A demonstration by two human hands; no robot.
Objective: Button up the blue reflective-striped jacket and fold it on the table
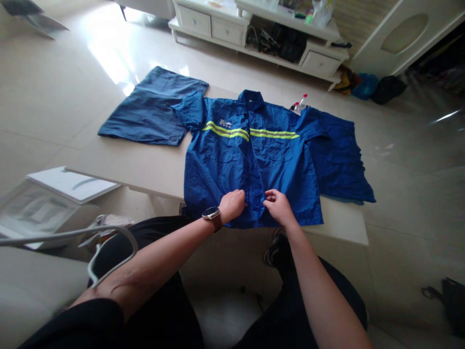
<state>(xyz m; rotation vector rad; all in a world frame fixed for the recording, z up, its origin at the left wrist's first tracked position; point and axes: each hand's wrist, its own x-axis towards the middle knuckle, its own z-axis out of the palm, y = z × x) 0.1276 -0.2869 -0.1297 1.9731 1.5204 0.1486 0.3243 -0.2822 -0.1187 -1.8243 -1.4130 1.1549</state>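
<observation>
A blue work jacket with yellow reflective stripes and a collar lies front side up across a low table. Its hem hangs a little over the near edge. My left hand, with a watch on the wrist, is closed on the left front edge near the hem; its fingertips are partly hidden. Thumb and fingers of my right hand pinch the other front edge close by. The two front edges lie near each other, with a narrow dark gap between them. White lettering shows on the chest.
Folded blue cloth lies left of the jacket, and more blue cloth lies to its right. Red-capped bottles stand behind. A white cabinet is across the floor. A white-topped box and a grey cable are at left.
</observation>
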